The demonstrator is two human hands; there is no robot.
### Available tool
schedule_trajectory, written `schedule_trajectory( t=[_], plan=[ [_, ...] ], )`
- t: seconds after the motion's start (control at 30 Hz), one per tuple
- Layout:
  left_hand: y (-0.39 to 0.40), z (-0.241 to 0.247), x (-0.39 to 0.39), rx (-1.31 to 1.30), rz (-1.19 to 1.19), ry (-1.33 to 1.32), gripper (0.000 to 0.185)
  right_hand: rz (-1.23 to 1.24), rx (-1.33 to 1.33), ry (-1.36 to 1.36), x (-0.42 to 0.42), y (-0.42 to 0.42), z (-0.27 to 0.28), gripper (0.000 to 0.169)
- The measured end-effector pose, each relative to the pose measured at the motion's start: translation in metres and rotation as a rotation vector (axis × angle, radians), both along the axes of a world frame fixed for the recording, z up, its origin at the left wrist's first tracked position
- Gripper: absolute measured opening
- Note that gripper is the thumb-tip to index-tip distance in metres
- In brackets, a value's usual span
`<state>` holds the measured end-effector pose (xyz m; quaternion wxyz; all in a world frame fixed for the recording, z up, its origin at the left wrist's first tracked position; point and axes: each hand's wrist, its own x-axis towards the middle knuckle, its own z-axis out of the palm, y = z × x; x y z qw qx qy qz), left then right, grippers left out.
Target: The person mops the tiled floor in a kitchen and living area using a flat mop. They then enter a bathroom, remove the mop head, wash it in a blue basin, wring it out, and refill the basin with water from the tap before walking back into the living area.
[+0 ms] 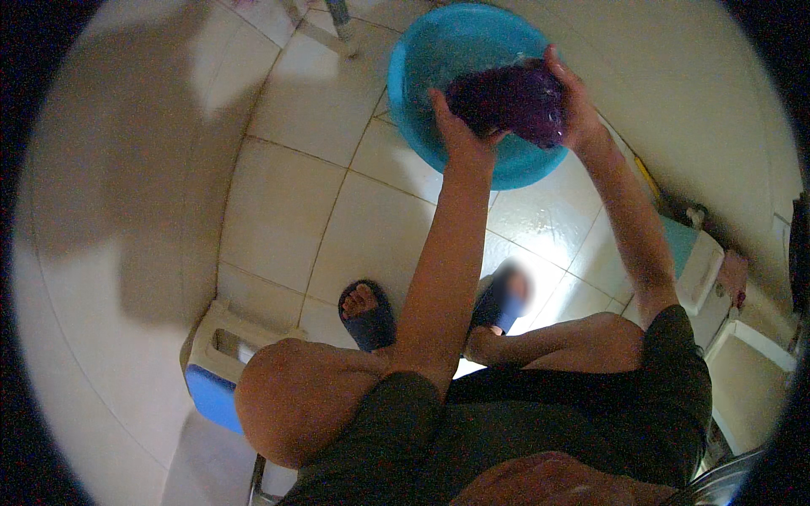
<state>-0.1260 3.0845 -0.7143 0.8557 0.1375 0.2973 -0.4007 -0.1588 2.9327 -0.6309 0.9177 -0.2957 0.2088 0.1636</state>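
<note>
A dark purple wet cloth (pixel 506 101) is stretched between my two hands over a round blue plastic basin (pixel 398 95) on the tiled floor. My left hand (pixel 465 129) grips the cloth's near left end, its thumb raised at the side. My right hand (pixel 576 107) holds the right end near the basin's rim, fingers along the cloth's edge. Water seems to lie in the basin beneath the cloth, and the cloth has a wet sheen. The fingers under the cloth are mostly hidden.
Tiled walls stand on both sides. Below the basin are my feet in dark slippers (pixel 373 322). A blue and white plastic container (pixel 215 392) stands at lower left; a pale green and white one (pixel 696 259) is at right, near a whitish bin (pixel 750 386). A metal leg (pixel 340 19) is at the top.
</note>
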Motion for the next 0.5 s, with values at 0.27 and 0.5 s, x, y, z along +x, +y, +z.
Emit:
schedule_trajectory(
  t=[0.27, 0.5],
  plan=[
    [-0.037, -0.081, -0.002, 0.191, 0.219, -0.775, 0.036, 0.238, -1.524, -0.148, 0.009, 0.034, 0.011, 0.028],
    [-0.012, -0.035, 0.0, 0.163, 0.183, -0.153, 0.052, -0.138, -1.853, 0.089, 0.006, -0.019, -0.109, 0.04]
  ],
)
